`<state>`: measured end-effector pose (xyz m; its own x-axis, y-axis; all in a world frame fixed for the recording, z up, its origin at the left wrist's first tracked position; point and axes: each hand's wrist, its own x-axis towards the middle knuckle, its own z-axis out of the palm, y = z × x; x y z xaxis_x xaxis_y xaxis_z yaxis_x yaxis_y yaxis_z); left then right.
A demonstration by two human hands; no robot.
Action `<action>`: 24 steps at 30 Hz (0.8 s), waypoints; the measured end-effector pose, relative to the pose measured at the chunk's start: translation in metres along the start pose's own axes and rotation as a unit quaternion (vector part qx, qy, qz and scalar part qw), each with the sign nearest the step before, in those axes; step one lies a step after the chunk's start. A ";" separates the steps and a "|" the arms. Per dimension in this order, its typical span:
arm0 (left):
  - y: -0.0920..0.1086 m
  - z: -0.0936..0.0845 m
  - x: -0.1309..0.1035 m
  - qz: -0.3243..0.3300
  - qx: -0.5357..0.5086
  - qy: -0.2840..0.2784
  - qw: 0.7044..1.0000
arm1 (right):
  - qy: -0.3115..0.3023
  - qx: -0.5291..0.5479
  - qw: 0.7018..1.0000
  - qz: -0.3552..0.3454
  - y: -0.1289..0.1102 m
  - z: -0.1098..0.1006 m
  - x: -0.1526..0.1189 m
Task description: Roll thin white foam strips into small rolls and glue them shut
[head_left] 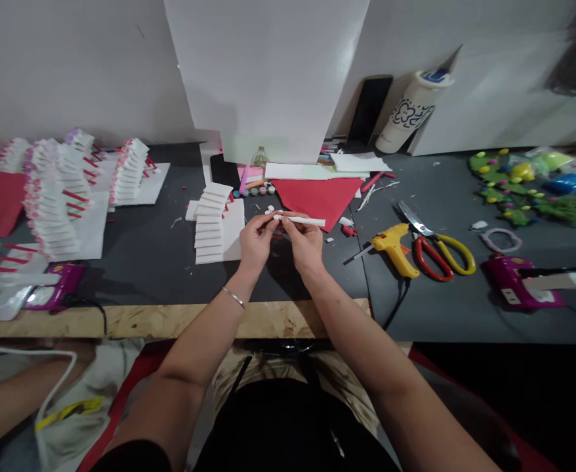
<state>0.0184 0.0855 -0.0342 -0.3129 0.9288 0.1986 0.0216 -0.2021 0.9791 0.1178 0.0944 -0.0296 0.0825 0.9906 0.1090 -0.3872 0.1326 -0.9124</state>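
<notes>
At the middle of the dark worktop (145, 278), I have the left hand (256, 242) and right hand (308, 244) close together, thumbs and fingertips pinched tight on a narrow white strip (312, 221), its far end poking out rightward. Strip's apart from the rest; reads as a piece in progress. Done, my call: an overlapping row of white folded pieces (210, 226) on a white card (233, 246), left of the hands; farther left, fuller pink-tipped stacks (54, 223). That near row looks shorter, no pink tips visible, so probably unfinished. Pieces left: can't tell. Yellow glue gun (392, 249) and scissors (430, 234) lie unheld.
</notes>
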 end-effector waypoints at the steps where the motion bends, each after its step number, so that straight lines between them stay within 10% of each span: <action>1: 0.001 0.000 -0.001 0.009 0.010 0.004 1.000 | 0.001 -0.004 1.000 -0.002 -0.001 0.000 0.000; 19: -0.007 -0.003 0.002 0.022 0.041 0.077 0.996 | -0.016 -0.024 0.999 0.022 0.008 -0.002 0.000; 24: -0.007 -0.007 0.008 -0.016 -0.001 0.021 1.000 | -0.007 0.000 0.999 0.038 0.008 -0.004 0.001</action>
<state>0.0094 0.0918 -0.0394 -0.3525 0.9212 0.1647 0.0087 -0.1728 0.9849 0.1182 0.0969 -0.0385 0.0400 0.9982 0.0442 -0.3922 0.0563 -0.9181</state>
